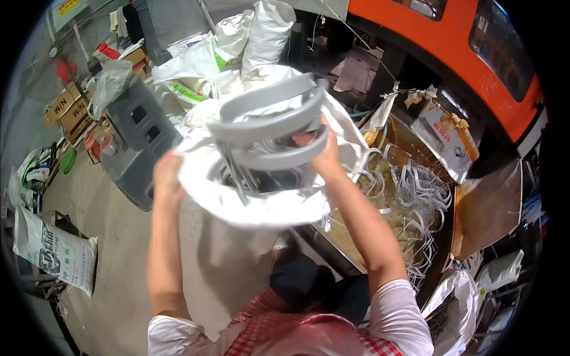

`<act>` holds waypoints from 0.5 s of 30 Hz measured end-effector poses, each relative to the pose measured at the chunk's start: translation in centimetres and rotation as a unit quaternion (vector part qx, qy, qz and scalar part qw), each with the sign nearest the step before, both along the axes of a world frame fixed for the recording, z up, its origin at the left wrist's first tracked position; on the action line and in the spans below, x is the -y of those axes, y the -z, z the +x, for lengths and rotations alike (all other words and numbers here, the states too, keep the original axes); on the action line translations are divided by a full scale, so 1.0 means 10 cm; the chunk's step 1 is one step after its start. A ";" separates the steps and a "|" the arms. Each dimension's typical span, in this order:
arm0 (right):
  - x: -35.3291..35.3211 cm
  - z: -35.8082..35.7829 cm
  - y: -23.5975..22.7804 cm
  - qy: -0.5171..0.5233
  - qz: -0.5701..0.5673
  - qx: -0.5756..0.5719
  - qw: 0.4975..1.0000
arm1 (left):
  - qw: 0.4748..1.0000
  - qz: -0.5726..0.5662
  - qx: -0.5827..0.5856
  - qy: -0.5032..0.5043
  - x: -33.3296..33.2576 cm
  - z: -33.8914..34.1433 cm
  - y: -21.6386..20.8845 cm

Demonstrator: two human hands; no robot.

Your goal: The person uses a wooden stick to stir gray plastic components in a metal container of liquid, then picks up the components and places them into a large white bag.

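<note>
A large white woven sack [255, 213] stands open-mouthed in front of me, its rim folded outward. My left hand [168, 178], blurred by motion, is closed on the left side of that rim. At the sack's right side, my right hand [325, 153] grips grey curved plastic parts [261, 127], which look like wide loops stacked one over another above the mouth. Its fingertips are partly hidden behind them. More thin grey pieces [234, 175] show inside the sack below.
To the right, a metal trough [356, 237] holds water and tangled pale plastic strips [418, 190]. An orange machine [451, 53] rises behind it. A grey plastic stool [139, 136] stands left of the sack. Filled white sacks [267, 38] stand behind; another bag [56, 249] lies far left.
</note>
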State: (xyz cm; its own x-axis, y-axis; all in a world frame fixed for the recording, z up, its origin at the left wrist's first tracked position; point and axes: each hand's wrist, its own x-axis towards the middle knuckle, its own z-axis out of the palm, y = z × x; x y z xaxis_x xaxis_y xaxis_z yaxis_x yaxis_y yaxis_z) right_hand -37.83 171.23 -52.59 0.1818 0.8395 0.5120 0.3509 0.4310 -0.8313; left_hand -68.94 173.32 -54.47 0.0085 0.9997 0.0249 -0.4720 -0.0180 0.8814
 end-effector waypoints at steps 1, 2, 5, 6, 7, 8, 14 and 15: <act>-0.10 0.05 0.09 -0.009 -0.072 0.062 0.995 | 0.998 0.003 -0.030 -0.048 0.01 -0.07 -0.19; -0.11 -0.04 0.06 -0.026 -0.031 0.136 0.990 | 0.999 0.012 0.033 -0.011 -0.03 -0.21 -0.26; -0.16 -0.24 0.06 -0.074 -0.211 0.188 0.956 | 0.998 0.045 0.027 0.020 0.02 0.02 -0.53; -0.19 -0.31 0.06 -0.104 -0.258 0.198 0.940 | 0.998 0.050 0.027 0.028 -0.02 0.07 -0.57; -0.20 -0.36 0.00 -0.185 -0.343 0.062 0.919 | 0.997 0.056 0.027 0.038 -0.07 0.12 -0.60; -0.30 -0.35 0.06 -0.188 -0.336 0.111 0.916 | 0.996 0.071 0.026 0.053 -0.16 0.14 -0.62; -0.94 -0.50 1.23 0.029 -0.366 0.459 0.809 | 0.997 0.060 -0.044 -0.011 -0.17 0.27 -0.69; -1.06 -0.43 1.26 0.047 -0.431 0.401 0.807 | 0.997 0.059 -0.041 0.007 -0.24 0.32 -0.60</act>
